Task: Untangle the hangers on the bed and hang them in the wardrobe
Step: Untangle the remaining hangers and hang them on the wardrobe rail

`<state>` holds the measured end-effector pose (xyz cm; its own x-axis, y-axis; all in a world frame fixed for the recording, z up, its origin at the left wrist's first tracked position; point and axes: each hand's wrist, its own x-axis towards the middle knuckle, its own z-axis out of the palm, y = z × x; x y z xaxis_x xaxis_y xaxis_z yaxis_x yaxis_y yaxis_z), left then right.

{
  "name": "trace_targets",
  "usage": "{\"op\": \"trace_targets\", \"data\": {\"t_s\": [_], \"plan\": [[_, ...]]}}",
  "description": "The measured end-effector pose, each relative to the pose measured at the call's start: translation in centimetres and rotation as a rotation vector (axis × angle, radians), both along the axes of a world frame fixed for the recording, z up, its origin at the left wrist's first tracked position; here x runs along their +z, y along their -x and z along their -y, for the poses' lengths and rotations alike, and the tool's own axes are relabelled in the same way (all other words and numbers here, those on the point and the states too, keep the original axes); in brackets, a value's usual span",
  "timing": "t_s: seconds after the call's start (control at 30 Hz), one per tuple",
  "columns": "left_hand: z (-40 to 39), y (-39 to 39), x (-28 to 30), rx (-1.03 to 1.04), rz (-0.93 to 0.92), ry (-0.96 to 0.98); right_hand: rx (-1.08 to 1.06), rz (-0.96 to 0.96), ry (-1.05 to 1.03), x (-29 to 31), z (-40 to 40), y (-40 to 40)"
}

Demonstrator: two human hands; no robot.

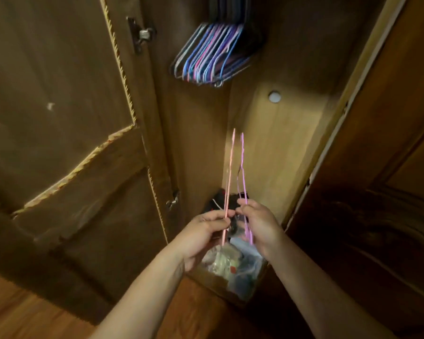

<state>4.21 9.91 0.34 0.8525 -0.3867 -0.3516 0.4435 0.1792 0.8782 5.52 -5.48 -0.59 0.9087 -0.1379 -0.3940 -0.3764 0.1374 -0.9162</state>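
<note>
Wooden wardrobe (pixel 267 143) holds hung hangers (pixel 211 55); hands grip a pink hanger (pixel 229 172) left, purple hanger (pixel 243 172) right.

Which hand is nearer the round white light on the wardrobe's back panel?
Right, narrowly. The right hand sits below the light, slightly left of it; the left hand is lower and farther left.

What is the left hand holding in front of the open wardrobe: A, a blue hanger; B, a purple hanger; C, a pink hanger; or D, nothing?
C: the left hand pinches the pink hanger, while the right hand holds the purple hanger beside it.
</note>
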Motion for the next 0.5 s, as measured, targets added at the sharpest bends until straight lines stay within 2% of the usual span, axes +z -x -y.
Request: {"op": "trace_targets", "data": {"t_s": [0.13, 0.23, 0.37, 0.5], "plan": [[-0.5, -6.2, 2.7, -0.096, 0.076, -0.017, -0.207, 0.026, 0.010, 3.1, -0.3, -4.1], [-0.1, -11.3, 8.7, -0.167, 0.178, 0.013, -0.321, 0.200, 0.042, 9.2, 1.5, -7.3], [0.9, -16.0, 16.1, -0.192, 0.364, 0.012, -0.412, 0.356, 0.176, 17.0, 3.7, -10.0], [1.9, -19.6, 20.3, -0.180, 0.459, 0.010, -0.439, 0.377, 0.189, 21.0, 3.9, -11.3]]}}
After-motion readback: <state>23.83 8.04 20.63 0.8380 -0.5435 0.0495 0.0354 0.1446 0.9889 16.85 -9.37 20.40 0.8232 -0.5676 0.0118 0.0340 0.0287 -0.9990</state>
